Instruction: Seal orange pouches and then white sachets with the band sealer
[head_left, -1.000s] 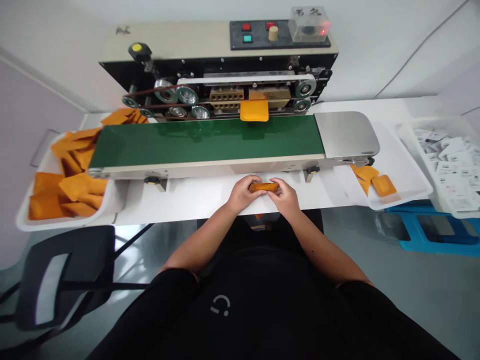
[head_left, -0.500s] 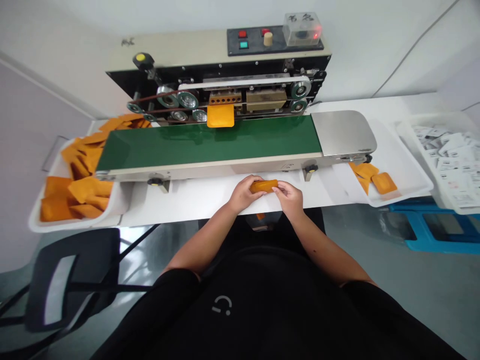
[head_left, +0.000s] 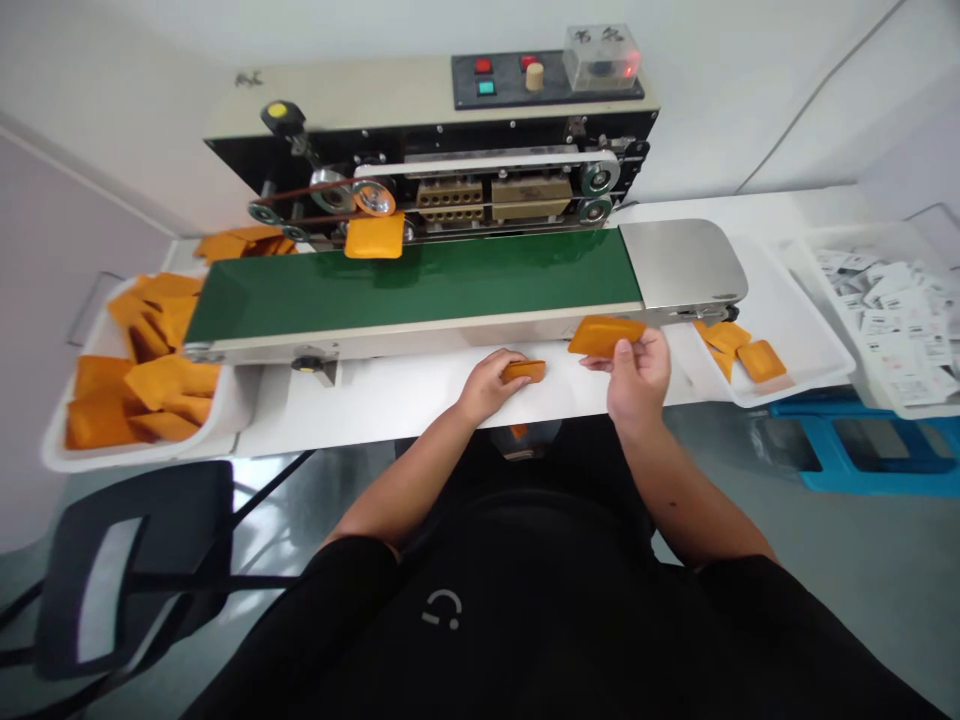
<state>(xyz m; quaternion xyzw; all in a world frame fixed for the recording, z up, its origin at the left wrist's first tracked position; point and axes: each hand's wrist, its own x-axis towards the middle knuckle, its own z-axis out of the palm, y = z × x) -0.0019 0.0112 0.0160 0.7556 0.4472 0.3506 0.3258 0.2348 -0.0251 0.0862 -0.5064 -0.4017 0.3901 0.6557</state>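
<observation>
The belt is dark green with a cream frame. Beyond it, a black panel carries red and teal buttons. Orange pouches lie in a white tray off its left end, and more sit in a second white tray off its right end. Past that tray, white labels printed in black sit above a bright blue stand. Nearer than the belt, a black shirt bears a small white mark.

The operator wears a black short-sleeved top bearing a small white broken-ring logo at lower centre of the frame, with the left hand and right hand uncovered.
</observation>
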